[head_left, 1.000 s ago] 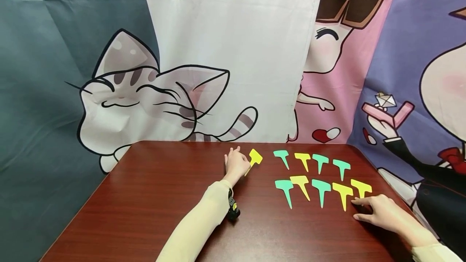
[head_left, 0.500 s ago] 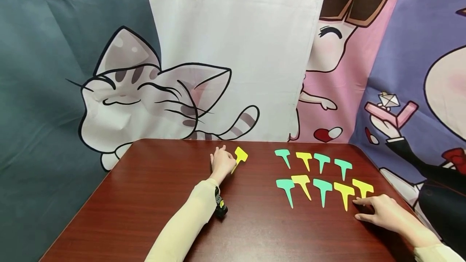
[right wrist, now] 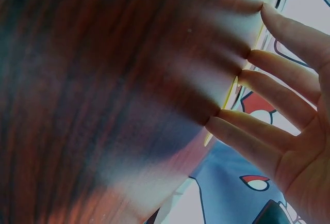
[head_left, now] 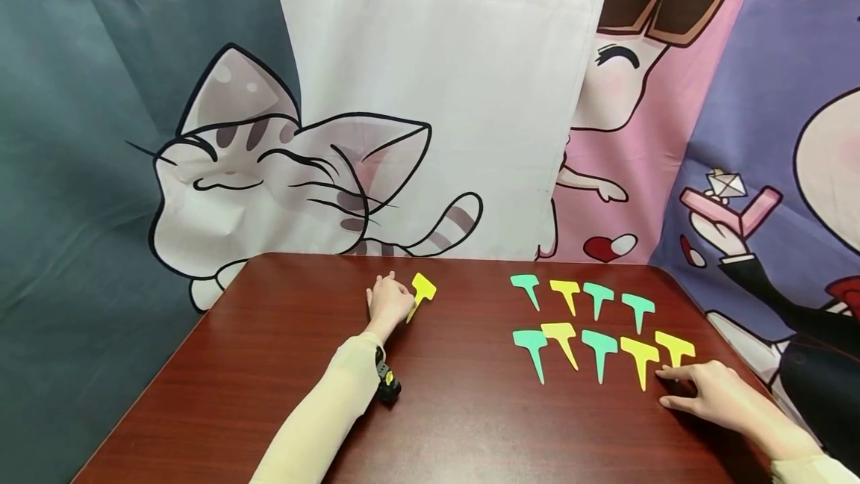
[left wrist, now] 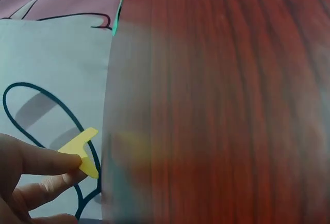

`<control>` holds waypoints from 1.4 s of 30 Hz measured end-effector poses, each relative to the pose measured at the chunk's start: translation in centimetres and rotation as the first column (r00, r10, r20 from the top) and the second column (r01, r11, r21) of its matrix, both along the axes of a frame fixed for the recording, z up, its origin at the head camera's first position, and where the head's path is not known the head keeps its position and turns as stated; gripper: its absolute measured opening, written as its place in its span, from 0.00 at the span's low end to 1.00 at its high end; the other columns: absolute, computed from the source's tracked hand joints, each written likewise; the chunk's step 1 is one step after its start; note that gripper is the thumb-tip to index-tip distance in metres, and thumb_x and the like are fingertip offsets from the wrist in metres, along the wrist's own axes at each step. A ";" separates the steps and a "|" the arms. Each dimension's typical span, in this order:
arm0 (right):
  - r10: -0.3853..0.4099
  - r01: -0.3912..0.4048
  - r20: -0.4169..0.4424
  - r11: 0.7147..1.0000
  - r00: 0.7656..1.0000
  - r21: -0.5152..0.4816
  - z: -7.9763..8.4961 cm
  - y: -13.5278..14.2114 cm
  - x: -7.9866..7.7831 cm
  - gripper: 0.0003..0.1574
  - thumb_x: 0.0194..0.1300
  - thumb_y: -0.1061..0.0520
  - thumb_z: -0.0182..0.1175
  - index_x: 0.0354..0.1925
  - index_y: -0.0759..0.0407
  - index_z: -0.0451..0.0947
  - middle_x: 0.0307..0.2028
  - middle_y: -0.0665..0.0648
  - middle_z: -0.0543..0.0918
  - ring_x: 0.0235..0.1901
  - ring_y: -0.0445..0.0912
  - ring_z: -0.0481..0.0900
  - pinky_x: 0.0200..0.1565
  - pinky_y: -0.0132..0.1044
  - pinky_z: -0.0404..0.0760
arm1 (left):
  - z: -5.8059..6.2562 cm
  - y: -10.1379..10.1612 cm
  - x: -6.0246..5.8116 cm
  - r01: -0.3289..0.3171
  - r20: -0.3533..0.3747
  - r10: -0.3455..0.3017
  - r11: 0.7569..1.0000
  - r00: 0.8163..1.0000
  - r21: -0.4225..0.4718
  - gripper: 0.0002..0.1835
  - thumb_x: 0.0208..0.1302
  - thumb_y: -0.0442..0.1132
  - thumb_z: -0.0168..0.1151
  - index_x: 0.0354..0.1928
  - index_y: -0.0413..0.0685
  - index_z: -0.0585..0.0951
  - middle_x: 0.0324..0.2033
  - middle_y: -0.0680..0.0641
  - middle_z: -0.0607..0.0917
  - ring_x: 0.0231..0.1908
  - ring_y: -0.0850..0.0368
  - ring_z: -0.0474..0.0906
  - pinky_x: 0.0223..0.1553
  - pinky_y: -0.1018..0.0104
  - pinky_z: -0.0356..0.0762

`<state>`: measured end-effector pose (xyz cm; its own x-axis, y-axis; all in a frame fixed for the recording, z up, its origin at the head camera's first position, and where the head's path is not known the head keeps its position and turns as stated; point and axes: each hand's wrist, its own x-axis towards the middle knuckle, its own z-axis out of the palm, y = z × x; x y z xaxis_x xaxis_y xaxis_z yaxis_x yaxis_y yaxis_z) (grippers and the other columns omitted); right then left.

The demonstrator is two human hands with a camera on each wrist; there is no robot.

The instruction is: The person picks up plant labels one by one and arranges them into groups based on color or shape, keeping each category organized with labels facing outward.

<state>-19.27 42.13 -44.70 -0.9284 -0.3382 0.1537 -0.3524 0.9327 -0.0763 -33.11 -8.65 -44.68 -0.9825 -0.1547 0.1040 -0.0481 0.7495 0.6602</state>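
My left hand is toward the back of the table, left of the middle, and pinches a yellow T-shaped plant label. In the left wrist view the label sits between thumb and fingers, its broad end sticking out. On the right, my right hand rests its fingertips on the table just below a yellow plant label, whose stem end it hides. The right wrist view shows this hand with spread, nearly straight fingers, holding nothing. Nearest to its left lies another yellow label.
Two rough rows of green and yellow plant labels lie on the right half of the brown table, including a green label at the left of the front row. A printed cloth hangs behind the table's back edge.
My left hand has moved left across the table, carrying the yellow plant label with it. My right hand stays in place at the right. The head view has shifted slightly.
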 end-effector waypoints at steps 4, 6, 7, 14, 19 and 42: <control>-0.010 0.010 0.020 1.000 1.000 0.003 -0.1 0.0 0.0 0.29 0.42 0.36 0.73 0.39 0.51 0.87 0.37 0.53 0.88 0.34 0.50 0.84 0.32 0.44 0.80 | 0.1 -1.2 0.4 -0.009 0.015 0.009 1.000 1.000 0.010 0.12 0.50 0.33 0.60 0.13 0.46 0.83 0.66 0.41 0.70 0.71 0.38 0.53 0.69 0.38 0.43; -0.013 0.013 0.028 1.000 1.000 0.002 -0.1 -0.1 0.0 0.29 0.42 0.36 0.72 0.40 0.51 0.87 0.38 0.53 0.88 0.36 0.52 0.85 0.32 0.45 0.80 | 0.2 -1.8 0.5 -0.018 0.025 0.017 1.000 1.000 0.016 0.11 0.50 0.33 0.60 0.13 0.45 0.83 0.66 0.41 0.69 0.71 0.38 0.52 0.69 0.38 0.42; -0.017 0.017 0.031 1.000 0.999 0.002 -0.1 -0.1 0.0 0.29 0.42 0.36 0.72 0.39 0.51 0.87 0.38 0.53 0.88 0.36 0.52 0.85 0.33 0.45 0.81 | 0.2 -2.2 0.6 -0.023 0.031 0.022 1.000 0.999 0.016 0.11 0.50 0.33 0.60 0.13 0.45 0.83 0.66 0.41 0.69 0.71 0.38 0.52 0.69 0.38 0.42; -0.008 0.008 0.018 1.000 1.000 0.008 -0.1 0.1 0.0 0.29 0.42 0.35 0.72 0.39 0.50 0.87 0.38 0.52 0.88 0.33 0.48 0.84 0.30 0.42 0.79 | 0.3 -4.2 0.4 -0.053 0.075 0.052 0.999 0.996 0.009 0.09 0.51 0.34 0.59 0.17 0.44 0.85 0.68 0.40 0.67 0.72 0.38 0.49 0.69 0.38 0.41; -0.003 0.003 0.045 1.000 0.999 0.009 0.2 0.0 -0.1 0.29 0.43 0.35 0.72 0.40 0.51 0.87 0.38 0.53 0.88 0.36 0.52 0.85 0.32 0.45 0.80 | 0.1 -5.7 0.6 -0.074 0.099 0.073 0.997 0.992 0.012 0.08 0.51 0.35 0.61 0.21 0.43 0.86 0.68 0.39 0.65 0.72 0.37 0.48 0.69 0.37 0.40; -0.014 0.014 0.055 1.000 0.998 0.009 0.2 0.1 0.1 0.30 0.43 0.35 0.72 0.40 0.52 0.87 0.38 0.53 0.88 0.36 0.53 0.85 0.34 0.48 0.81 | 0.7 -11.4 1.7 -0.128 0.149 0.130 0.992 0.980 -0.021 0.10 0.53 0.36 0.58 0.29 0.37 0.86 0.70 0.34 0.59 0.71 0.33 0.44 0.68 0.34 0.39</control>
<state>-19.18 42.22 -44.52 -0.9401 -0.3263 0.0992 -0.3348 0.9382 -0.0871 -31.38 -20.05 -43.99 -0.9588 -0.2810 -0.0405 -0.2428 0.7376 0.6301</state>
